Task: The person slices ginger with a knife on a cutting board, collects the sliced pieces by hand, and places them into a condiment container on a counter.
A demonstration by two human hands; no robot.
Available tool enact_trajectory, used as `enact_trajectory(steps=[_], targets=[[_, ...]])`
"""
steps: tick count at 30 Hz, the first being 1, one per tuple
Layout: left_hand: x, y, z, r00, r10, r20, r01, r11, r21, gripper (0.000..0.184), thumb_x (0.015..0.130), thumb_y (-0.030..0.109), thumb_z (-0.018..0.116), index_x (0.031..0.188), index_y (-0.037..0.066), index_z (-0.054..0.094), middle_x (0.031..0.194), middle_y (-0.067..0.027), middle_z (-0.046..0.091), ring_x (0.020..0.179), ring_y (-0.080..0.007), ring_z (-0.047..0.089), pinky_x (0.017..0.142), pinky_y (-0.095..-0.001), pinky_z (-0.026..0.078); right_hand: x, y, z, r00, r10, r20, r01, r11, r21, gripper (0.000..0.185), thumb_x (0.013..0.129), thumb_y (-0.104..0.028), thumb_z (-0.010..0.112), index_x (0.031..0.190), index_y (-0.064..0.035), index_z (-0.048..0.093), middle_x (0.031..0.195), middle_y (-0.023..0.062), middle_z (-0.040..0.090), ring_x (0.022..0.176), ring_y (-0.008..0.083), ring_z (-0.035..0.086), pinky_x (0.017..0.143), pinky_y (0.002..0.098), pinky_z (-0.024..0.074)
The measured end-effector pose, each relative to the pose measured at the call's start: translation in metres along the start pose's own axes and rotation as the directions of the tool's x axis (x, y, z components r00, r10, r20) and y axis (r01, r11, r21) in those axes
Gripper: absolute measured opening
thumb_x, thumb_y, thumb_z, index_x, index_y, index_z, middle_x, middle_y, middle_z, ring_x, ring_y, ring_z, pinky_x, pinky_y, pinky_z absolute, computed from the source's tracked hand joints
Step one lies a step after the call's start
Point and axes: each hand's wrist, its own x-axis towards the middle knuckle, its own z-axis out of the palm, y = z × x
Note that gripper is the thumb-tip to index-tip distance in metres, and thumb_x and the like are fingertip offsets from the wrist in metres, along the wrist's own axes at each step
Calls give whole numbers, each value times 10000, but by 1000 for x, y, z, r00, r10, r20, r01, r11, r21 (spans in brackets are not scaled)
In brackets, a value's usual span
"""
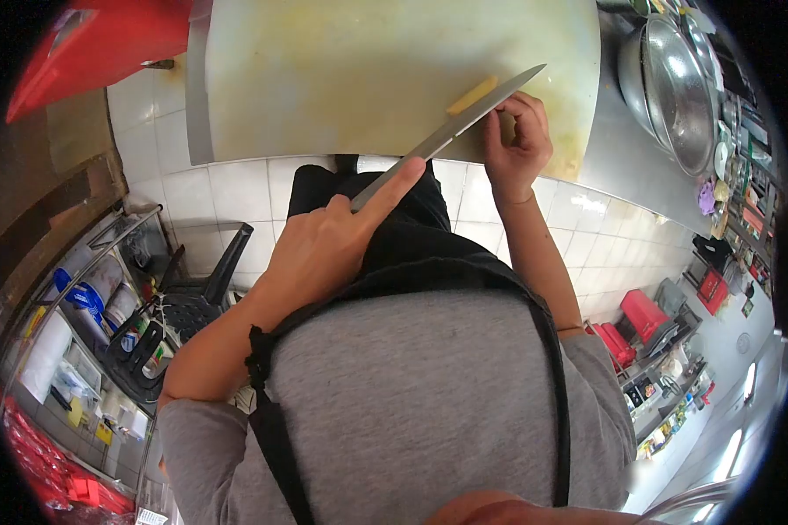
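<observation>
My left hand point(328, 236) is closed around a long kitchen knife point(468, 118), its index finger stretched along the blade. The knife slants up to the right over the near edge of a pale yellowish cutting board point(350, 70). Just beyond the blade, a yellow food strip point(473, 94) lies on the board; I cannot tell its kind. My right hand point(518, 144) is bent at the blade near its tip, thumb and fingers drawn together. Whatever those fingers pinch, if anything, is hidden. The knife's handle is mostly covered by my left hand.
Metal colanders point(678, 92) stand on the steel counter point(617, 166) at right. A red container point(105, 52) is at upper left. Below left are a black chair point(193, 306) and a wire rack point(79, 254) with supplies. White tiles point(184, 188) cover the floor.
</observation>
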Motion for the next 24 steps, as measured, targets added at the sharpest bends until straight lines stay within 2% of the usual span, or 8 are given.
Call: enact_trajectory(steps=[7,10,13,16,19,24], targets=[[-2,-2,3,998,26,-55,-25,1000,20,949,797,51,624,1567,393,187,596,-88,493,472,-287,581,446,-452,517,0,1,-1,1000,-2,7,2,1000,5,175,742,61,748,876,-20,670,971,131,682,885,260,670,790,316,528],[-4,1,-5,998,-26,55,26,1000,1,896,867,94,617,1572,389,149,653,-175,556,525,-342,635,484,-460,529,0,2,0,1000,10,6,-10,1000,15,173,741,60,747,874,-19,671,969,131,681,881,259,669,786,317,529],[-5,-7,5,995,60,-83,-52,994,97,927,783,40,622,1557,389,247,566,-46,445,429,-244,535,402,-425,495,0,3,0,1000,17,5,-18,1000,22,170,741,55,751,873,-20,674,966,131,680,874,259,668,778,320,531],[-1,-7,10,994,54,-95,-35,982,187,923,785,40,619,1554,393,254,554,-39,419,422,-240,520,408,-421,495,0,4,0,1000,17,5,-17,1000,23,163,740,45,757,866,-24,678,959,131,680,865,257,667,769,322,532],[6,-6,8,992,80,-99,-67,990,127,958,794,17,622,1570,376,192,555,-85,468,425,-231,556,394,-392,483,1,2,0,1000,17,13,-17,999,27,159,739,38,763,861,-27,683,947,129,680,853,254,665,759,321,532],[15,-22,24,996,50,-68,-40,990,135,953,777,25,631,1558,396,232,543,-54,437,399,-212,511,366,-371,452,4,0,-1,1000,9,25,-8,1000,-19,161,736,36,768,860,-28,688,932,126,677,840,252,659,748,317,528]])
